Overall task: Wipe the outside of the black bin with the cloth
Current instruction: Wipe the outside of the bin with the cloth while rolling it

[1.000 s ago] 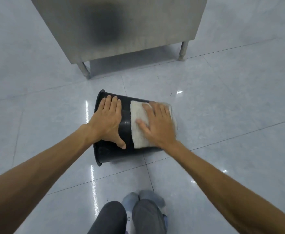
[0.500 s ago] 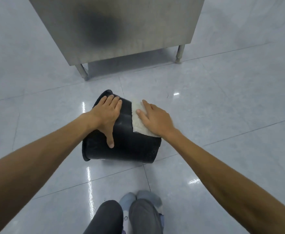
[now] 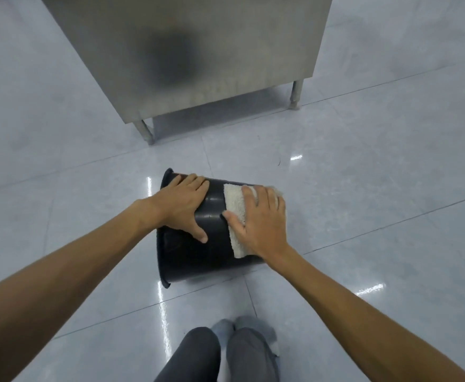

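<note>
Now, fingers: on the right hand (image 3: 259, 219) they lie spread and flat, pressing the cloth (image 3: 235, 213) against the bin; on the left hand (image 3: 183, 206) they lie flat and slightly splayed on bare plastic, thumb pointing toward the person, gripping nothing.
Count: two hands, one cloth, one black bin (image 3: 198, 255).
Cloth: off-white, nubby, folded into a rough rectangle, draped over the curved wall near the closed bottom end, partly hidden under the right palm.
Bin: black, smooth, faintly glossy, round and tapering; it lies on its side on the floor (image 3: 377, 188), rimmed mouth to the left, narrower base to the right.
Hand pose: both palms face down on the upper side of the bin, left near the rim, right near the base, thumbs close together but apart; both forearms are bare and reach forward.
Surroundings: pale glossy tiles, a steel cabinet (image 3: 198, 51) on short legs beyond the bin, and the person's knees (image 3: 220, 354) at the bottom edge.
</note>
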